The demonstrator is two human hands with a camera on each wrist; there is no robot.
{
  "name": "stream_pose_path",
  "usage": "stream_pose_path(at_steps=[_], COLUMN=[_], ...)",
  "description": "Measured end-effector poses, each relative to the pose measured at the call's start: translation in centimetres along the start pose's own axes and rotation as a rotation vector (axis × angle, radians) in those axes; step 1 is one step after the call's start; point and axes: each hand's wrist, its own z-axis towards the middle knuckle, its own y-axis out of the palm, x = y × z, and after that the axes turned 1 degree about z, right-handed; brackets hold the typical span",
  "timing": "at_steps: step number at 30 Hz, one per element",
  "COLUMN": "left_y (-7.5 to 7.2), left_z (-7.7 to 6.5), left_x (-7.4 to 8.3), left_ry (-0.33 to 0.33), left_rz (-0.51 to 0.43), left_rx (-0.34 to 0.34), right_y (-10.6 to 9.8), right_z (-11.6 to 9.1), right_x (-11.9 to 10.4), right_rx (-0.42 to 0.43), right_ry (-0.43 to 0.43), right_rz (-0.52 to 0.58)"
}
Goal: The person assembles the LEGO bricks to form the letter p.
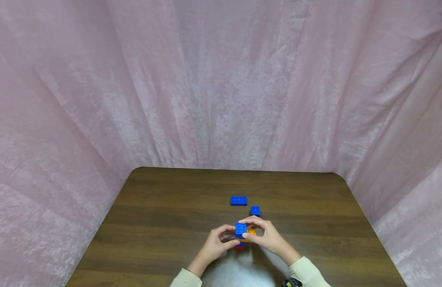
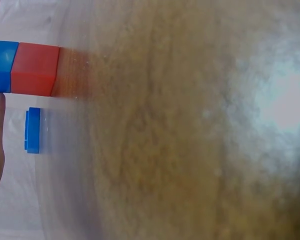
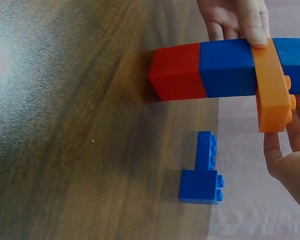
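Observation:
A stack of toy building bricks stands upright on the table in front of me. From the bottom it has a red brick (image 3: 177,72), a blue brick (image 3: 227,70), a flat orange brick (image 3: 273,107) and a square blue brick (image 1: 240,230) on top. The orange one juts out to the right, its studs bare. With thumb and fingers my left hand (image 1: 215,243) steadies the stack from the left, the thumb at the orange brick's edge. My right hand (image 1: 269,238) pinches the top blue brick between its thumb, in front, and fingers behind.
Behind the stack lie a flat blue brick (image 1: 238,201) and, nearer the right hand, a square blue brick (image 1: 255,211). The wooden table (image 1: 163,215) reaches back to a pink curtain (image 1: 228,99) that hangs around it.

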Motion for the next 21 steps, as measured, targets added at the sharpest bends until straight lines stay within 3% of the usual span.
stream_pose_path(at_steps=[9,15,21], left_y=[0.0,0.2,0.4], left_z=[0.0,0.0,0.2], left_x=[-0.2,-0.1,-1.9], left_ry=[-0.019,0.004,0.023], left_rz=[-0.024,-0.040,-0.028], left_rx=[0.004,-0.004,0.013], right_y=[0.2,0.1,0.3], right_z=[-0.2,-0.3,-0.7], right_x=[0.2,0.6,2.8], right_rx=[0.014,0.012,0.018], right_ry=[0.023,0.008,0.030], right_rz=[0.034,0.042,0.037])
